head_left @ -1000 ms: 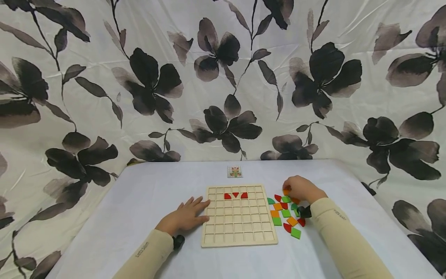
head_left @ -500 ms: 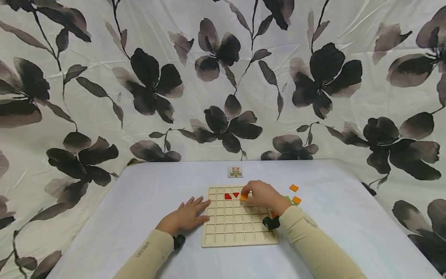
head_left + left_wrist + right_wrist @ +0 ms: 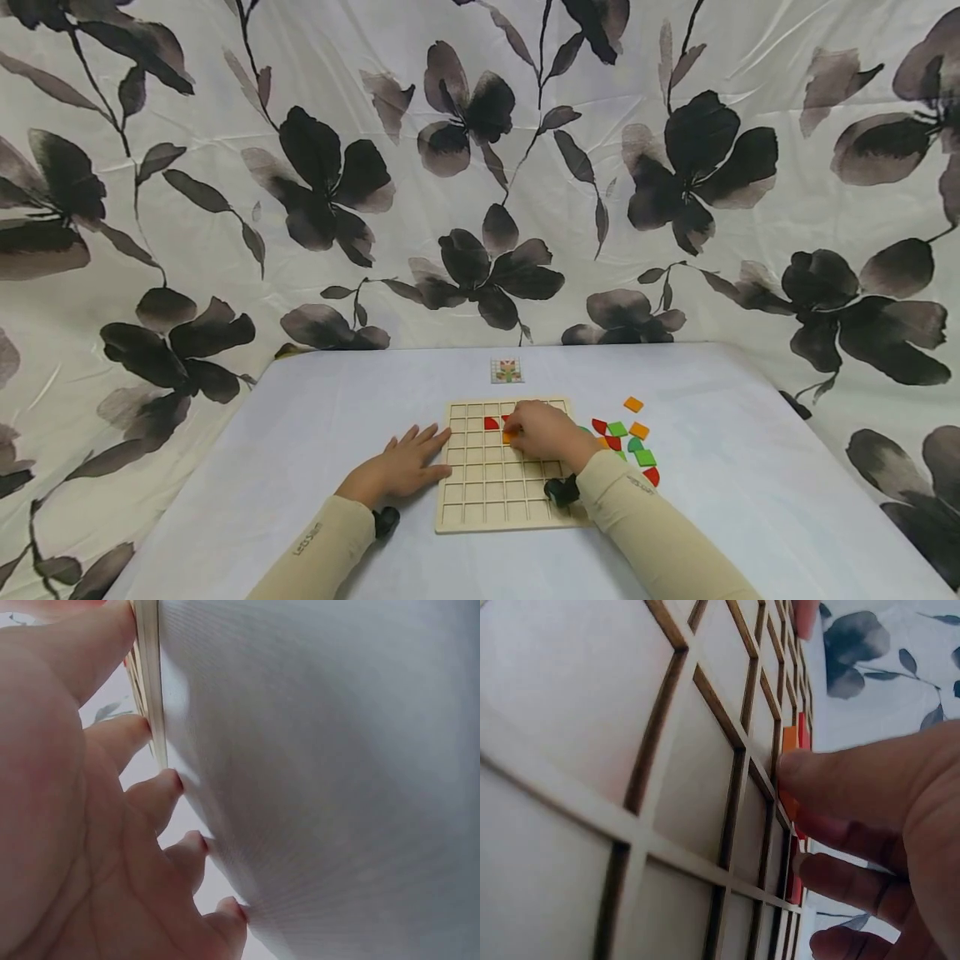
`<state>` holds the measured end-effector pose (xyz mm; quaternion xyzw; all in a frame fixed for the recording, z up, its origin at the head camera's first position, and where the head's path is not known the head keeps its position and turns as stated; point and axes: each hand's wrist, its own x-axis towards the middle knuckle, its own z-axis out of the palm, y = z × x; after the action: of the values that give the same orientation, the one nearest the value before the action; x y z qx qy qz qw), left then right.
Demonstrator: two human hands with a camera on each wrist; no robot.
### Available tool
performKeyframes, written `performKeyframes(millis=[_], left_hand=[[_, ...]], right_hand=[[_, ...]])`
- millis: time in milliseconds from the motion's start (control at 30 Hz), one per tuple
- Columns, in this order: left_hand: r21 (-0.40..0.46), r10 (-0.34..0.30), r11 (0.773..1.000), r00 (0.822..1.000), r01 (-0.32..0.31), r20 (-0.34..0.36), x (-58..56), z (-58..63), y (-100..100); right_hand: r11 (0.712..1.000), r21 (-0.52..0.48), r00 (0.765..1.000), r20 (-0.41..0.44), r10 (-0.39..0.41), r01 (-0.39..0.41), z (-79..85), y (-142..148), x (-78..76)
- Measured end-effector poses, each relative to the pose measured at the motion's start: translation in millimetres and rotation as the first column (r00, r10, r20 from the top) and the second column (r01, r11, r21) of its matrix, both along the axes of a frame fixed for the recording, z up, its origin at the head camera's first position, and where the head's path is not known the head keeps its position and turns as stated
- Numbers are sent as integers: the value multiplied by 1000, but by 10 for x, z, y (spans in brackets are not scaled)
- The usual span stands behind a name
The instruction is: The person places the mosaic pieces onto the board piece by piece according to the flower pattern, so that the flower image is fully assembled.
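A wooden grid board (image 3: 480, 510) lies on the white table. My left hand (image 3: 403, 463) rests at its left edge with spread fingers; in the left wrist view the thumb and a finger (image 3: 124, 739) touch the board's side. Over the upper part of the grid, my right hand (image 3: 546, 432) pinches an orange square tile (image 3: 507, 437) between thumb and fingers. In the right wrist view this orange tile (image 3: 789, 776) stands tilted at a cell, beside red pieces (image 3: 793, 881). A red quarter-round tile (image 3: 491, 423) sits in the second row; the red triangle beside it is partly covered by the hand.
Loose red, green and orange tiles (image 3: 617, 429) are scattered right of the board, some hidden by the right forearm. A small pattern card (image 3: 507, 371) lies behind the board. A floral cloth (image 3: 465, 275) hangs behind the table.
My right hand has come left from the loose tiles onto the board with an orange tile, then slightly further left and nearer to me. My left hand has stayed in place.
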<state>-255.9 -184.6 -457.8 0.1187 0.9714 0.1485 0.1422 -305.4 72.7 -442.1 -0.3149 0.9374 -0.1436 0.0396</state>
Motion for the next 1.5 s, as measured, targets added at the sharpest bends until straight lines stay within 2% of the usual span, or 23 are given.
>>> performKeyframes(millis=[200, 300, 433, 500, 567, 667, 833, 933, 1033, 1100, 1200, 1400, 1500], left_hand=[[21, 3, 1000, 1000, -3, -7, 8, 17, 2], [25, 5, 1000, 1000, -5, -8, 6, 16, -1], [21, 15, 1000, 1000, -15, 0, -8, 9, -8], [19, 14, 1000, 1000, -14, -1, -17, 5, -10], [18, 11, 1000, 1000, -11, -5, -23, 6, -11], [20, 6, 1000, 1000, -6, -12, -26, 11, -12], [31, 5, 1000, 1000, -4, -16, -18, 40, -4], [33, 10, 999, 1000, -10, -17, -19, 33, -3], [32, 15, 999, 1000, -14, -13, -10, -1, -4], [30, 15, 999, 1000, -15, -14, 0, -27, -2], [34, 12, 999, 1000, -11, -16, 16, -52, -3], [40, 10, 999, 1000, -10, -18, 23, -43, -6], [37, 12, 999, 1000, -12, -12, 18, -23, -6]], right_hand=[[990, -113, 989, 132, -64, 79, 55, -20, -37], [984, -154, 985, 159, -65, 89, 65, -15, -62], [974, -197, 986, 143, -83, 110, 73, 99, -117], [970, -195, 986, 107, -129, 148, 93, 231, -170], [961, -175, 976, 75, -206, 216, 125, 408, -232], [939, -120, 947, 40, -318, 321, 149, 724, -339], [867, -67, 868, 97, -488, 494, 106, 1218, -465], [830, -36, 827, 130, -548, 556, 47, 1432, -476], [806, 1, 796, 151, -586, 592, -22, 1568, -436], [801, 21, 790, 152, -594, 598, -62, 1621, -400], [805, 31, 794, 145, -590, 593, -102, 1661, -377], [807, 12, 795, 166, -584, 590, -104, 1654, -385], [818, -20, 808, 171, -563, 574, -57, 1563, -370]])
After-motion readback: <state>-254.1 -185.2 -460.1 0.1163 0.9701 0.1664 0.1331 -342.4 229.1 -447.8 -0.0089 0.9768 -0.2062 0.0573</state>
